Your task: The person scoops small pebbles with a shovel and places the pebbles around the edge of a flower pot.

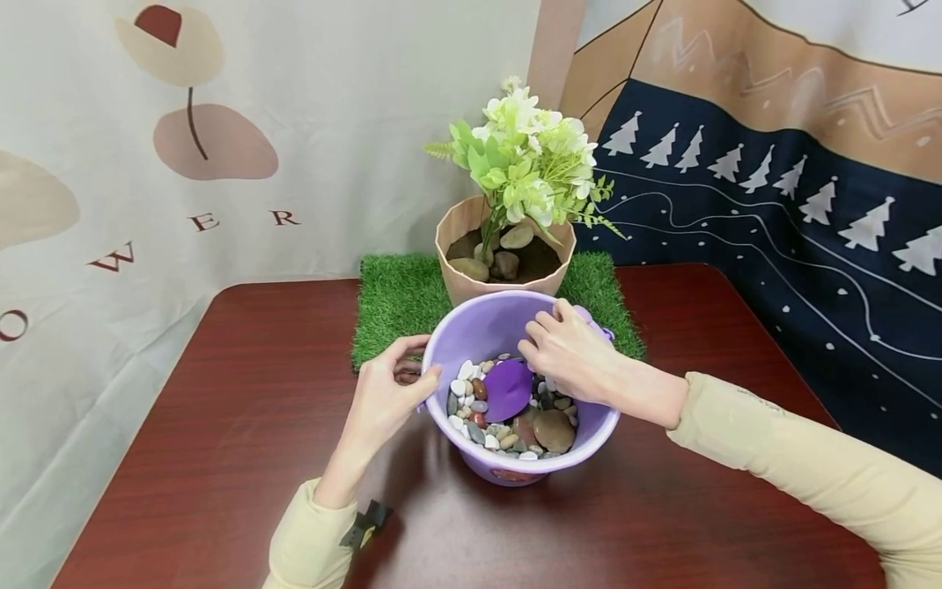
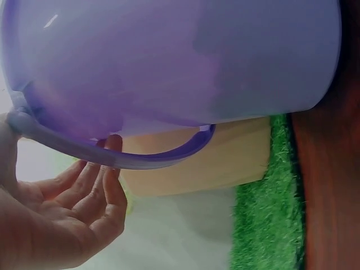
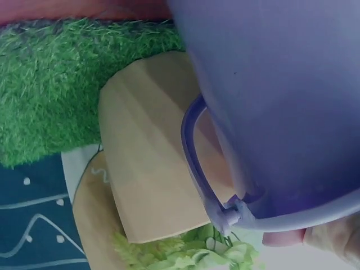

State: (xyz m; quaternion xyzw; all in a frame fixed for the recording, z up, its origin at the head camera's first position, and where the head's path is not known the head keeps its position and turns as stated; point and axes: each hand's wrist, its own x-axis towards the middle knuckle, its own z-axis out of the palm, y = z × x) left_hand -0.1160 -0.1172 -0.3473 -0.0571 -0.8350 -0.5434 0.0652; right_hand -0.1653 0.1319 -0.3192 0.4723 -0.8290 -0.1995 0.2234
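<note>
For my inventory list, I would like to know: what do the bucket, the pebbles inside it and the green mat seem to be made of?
Bucket: likely smooth plastic, with a glossy highlight and a moulded-looking handle.
Pebbles: probably polished stone, smooth and rounded, though imitation is possible.
Green mat: apparently synthetic turf, with dense, grass-like blades.

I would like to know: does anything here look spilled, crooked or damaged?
Nothing stands out: the stones lie inside the bucket, the pot stands upright, and the scoop in the right hand shows no visible damage.

"OWER" (image 1: pixel 113 258) on pale cloth (image 1: pixel 331 164); bucket label (image 1: pixel 513 474) seemingly illegible.
</note>
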